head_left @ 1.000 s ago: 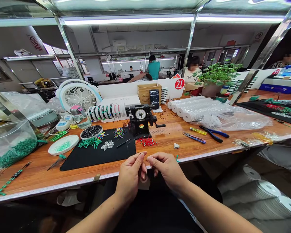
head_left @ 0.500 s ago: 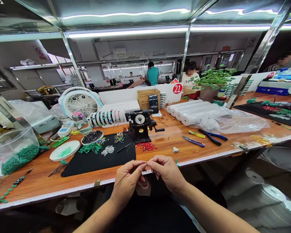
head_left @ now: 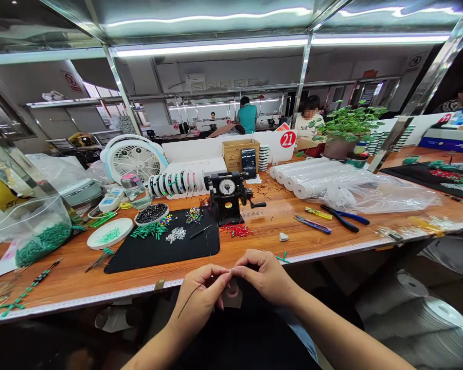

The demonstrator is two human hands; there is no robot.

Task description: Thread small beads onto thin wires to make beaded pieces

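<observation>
**Black wire (head_left: 191, 299) pinched fine over the bench edge**

I am watching my left hand (head_left: 199, 289) pinching the wire between thumb and forefinger, while my right hand (head_left: 264, 275) is closing in from the other side, its fingertips pressing against the left's. Whether the right is gripping the wire too, I cannot tell from this distance. The pinch sits just past the front edge of the wooden workbench (head_left: 268, 246), with the strand trailing down and away past my left palm.

I am judging the slim grip as the main risk: if it slackens, the thin wire could slip and drop below the bench, where it would be hard to spot against the dark clothing. Reaching forward carelessly could also jolt the loose beads on the black mat (head_left: 162, 259) or the black beads in the white dish (head_left: 151, 214), scattering them toward the hand-cranked winder (head_left: 227, 192).
</observation>
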